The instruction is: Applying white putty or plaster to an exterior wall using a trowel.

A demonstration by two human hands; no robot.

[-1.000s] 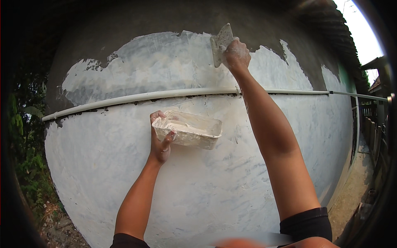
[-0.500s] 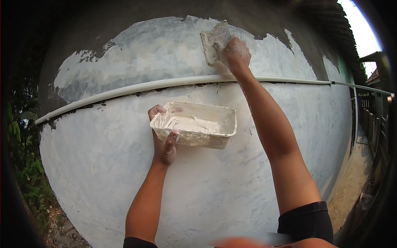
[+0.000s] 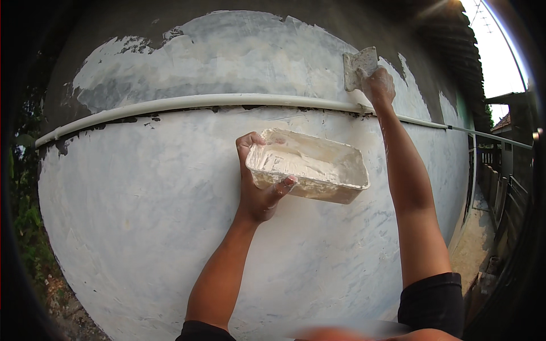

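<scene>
My left hand (image 3: 261, 196) grips the end of a translucent plastic tub (image 3: 310, 165) smeared with pale putty, fingers over its far rim and thumb at the near side. My right hand (image 3: 378, 85) is closed on the handle of a flat, putty-coated trowel (image 3: 352, 62), held at the upper wall (image 3: 239, 51) just above a white pipe (image 3: 176, 102) that runs sideways. The wall carries mottled white putty, with dark grey render bare along the ragged upper edge. Below the pipe the surface is mostly white.
Green plants (image 3: 28, 216) and rubble (image 3: 71, 310) lie beside the wall at left. On the right a narrow concrete path (image 3: 475, 238) runs past a dark fence (image 3: 500, 193). A corrugated roof edge (image 3: 446, 34) overhangs the wall at upper right, with sky beyond.
The trowel has shifted right along the upper wall, a little lower in view. The tub has moved right, still in my left hand. The pipe sits higher in view.
</scene>
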